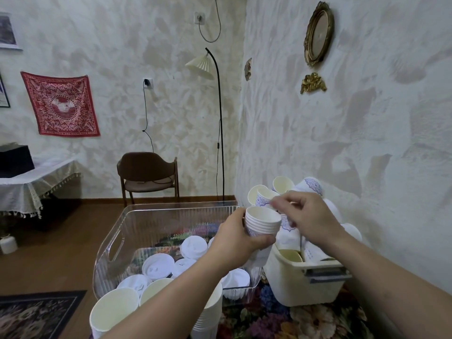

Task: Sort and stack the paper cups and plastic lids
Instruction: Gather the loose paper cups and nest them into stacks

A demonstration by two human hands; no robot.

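My left hand [238, 237] grips a nested stack of small white paper cups [263, 222] with blue print, held upright above the table. My right hand [309, 216] hovers just right of the stack, over a cream bin [300, 285] heaped with loose patterned cups [310, 187]; its fingers are blurred, so I cannot tell whether they hold anything. A clear plastic basket [137, 231] to the left holds several white plastic lids [157, 264]. Tall stacks of larger white cups [115, 311] stand at the near left.
The table wears a flowered cloth [305, 321] and sits against the right wall. Beyond it are a brown chair [149, 174], a floor lamp [220, 123], a side table with a lace cloth [29, 189] and a dark rug [36, 311].
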